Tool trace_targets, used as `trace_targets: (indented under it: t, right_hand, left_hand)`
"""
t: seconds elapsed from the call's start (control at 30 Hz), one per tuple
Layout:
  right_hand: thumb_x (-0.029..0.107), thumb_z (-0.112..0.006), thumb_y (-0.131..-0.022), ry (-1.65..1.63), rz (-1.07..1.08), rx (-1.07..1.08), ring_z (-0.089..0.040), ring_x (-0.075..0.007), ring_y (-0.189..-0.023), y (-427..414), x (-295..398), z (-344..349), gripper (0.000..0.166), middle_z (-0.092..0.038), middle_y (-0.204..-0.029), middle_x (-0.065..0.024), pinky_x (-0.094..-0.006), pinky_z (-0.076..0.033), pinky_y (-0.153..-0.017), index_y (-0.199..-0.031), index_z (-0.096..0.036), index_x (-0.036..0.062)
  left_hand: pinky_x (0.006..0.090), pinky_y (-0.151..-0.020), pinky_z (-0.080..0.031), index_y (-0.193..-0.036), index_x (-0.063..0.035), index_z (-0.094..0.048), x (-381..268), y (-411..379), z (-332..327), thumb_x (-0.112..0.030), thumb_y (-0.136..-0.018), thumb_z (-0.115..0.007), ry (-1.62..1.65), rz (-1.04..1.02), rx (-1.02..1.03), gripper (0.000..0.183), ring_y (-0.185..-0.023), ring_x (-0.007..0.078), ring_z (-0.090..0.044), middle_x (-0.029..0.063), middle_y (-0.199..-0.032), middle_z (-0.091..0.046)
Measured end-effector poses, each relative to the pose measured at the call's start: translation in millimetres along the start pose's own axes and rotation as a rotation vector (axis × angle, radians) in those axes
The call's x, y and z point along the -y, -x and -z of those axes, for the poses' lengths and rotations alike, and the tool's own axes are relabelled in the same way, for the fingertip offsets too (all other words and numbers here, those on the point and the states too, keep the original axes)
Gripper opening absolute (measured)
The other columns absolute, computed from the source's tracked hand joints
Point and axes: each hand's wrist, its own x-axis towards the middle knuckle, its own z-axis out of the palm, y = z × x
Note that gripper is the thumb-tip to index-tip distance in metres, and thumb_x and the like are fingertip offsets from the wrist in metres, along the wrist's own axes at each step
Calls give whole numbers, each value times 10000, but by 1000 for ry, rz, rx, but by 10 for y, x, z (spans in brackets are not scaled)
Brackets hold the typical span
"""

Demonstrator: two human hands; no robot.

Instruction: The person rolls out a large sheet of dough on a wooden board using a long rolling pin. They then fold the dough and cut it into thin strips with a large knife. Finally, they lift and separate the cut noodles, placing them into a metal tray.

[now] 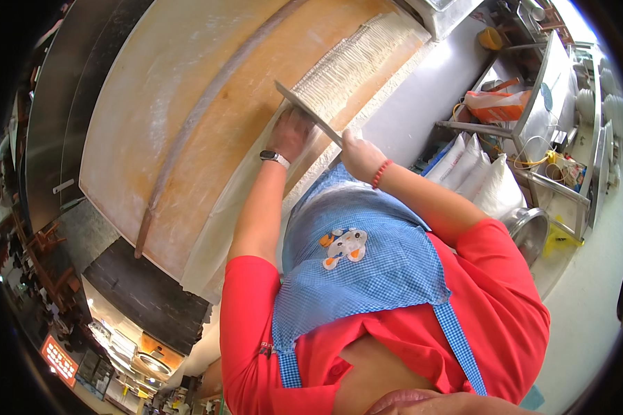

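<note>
My right hand (pixel 362 158) grips the handle of a long-bladed knife (pixel 307 111), which lies across a long folded band of dough. Beside the blade, on the near-left side, my left hand (pixel 292 134) rests on the uncut dough sheet (pixel 223 218); its fingers are motion-blurred and partly behind the blade. Beyond the knife, the dough is cut into a row of thin noodle strips (pixel 361 57). A long wooden rolling pin (pixel 202 109) lies lengthwise on the floured wooden board (pixel 150 104).
Flour lines the board's near edge. A pale container (pixel 441 15) stands at the far end. On the right are white sacks (pixel 498 181), an orange-and-white bag (pixel 498 105), a metal rack (pixel 537 88) and a metal basin (pixel 527 233). A dark metal surface (pixel 57 114) borders the board's left.
</note>
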Motion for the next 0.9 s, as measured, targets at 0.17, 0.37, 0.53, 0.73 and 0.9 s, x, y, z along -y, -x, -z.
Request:
trace_targets:
  t: [0.17, 0.37, 0.53, 0.73, 0.9]
  right_hand:
    - [102, -429, -884, -12, 49, -106, -613, -464, -730, -534, 230, -45, 167, -612, -738, -290, -534, -472, -662, -978, -407, -35]
    - [120, -434, -889, -46, -20, -16, -610, -467, -703, -13, 63, 43, 198, -601, -717, -300, -543, -465, -633, -1002, -408, -40]
    - [88, -427, -876, -13, 27, -76, -610, -469, -711, -323, 104, -202, 189, -597, -713, -304, -536, -473, -636, -1008, -401, -45]
    - [85, -460, -868, -65, 77, -102, -612, -468, -691, -283, 99, -45, 191, -593, -693, -302, -528, -479, -609, -999, -402, -41]
    - [48, -459, -857, 7, 22, 8, -623, -451, -692, 32, 44, -82, 161, -601, -708, -300, -524, -482, -610, -970, -401, -51]
  left_hand:
    - [441, -850, -481, -986, -44, -594, 6, -33, 41, -136, -800, -597, 61, 3, 89, 207, -1015, 342, -539, 136, -1076, -565]
    - [421, -900, -453, -1052, -48, -579, 10, 16, 60, -118, -785, -598, 9, -10, 32, 276, -1064, 334, -516, 145, -1099, -550]
    - [417, -894, -464, -1015, -50, -592, 58, 93, -23, -127, -767, -616, -18, 0, 63, 261, -1080, 333, -515, 134, -1122, -556]
    - [415, -935, -442, -1086, -55, -574, 33, 98, 47, -137, -775, -619, -26, 15, 62, 325, -1110, 316, -503, 139, -1146, -548]
    - [411, -914, -458, -1065, -56, -598, 20, 134, 64, -147, -809, -603, -36, 0, 72, 272, -1072, 330, -522, 135, -1119, -559]
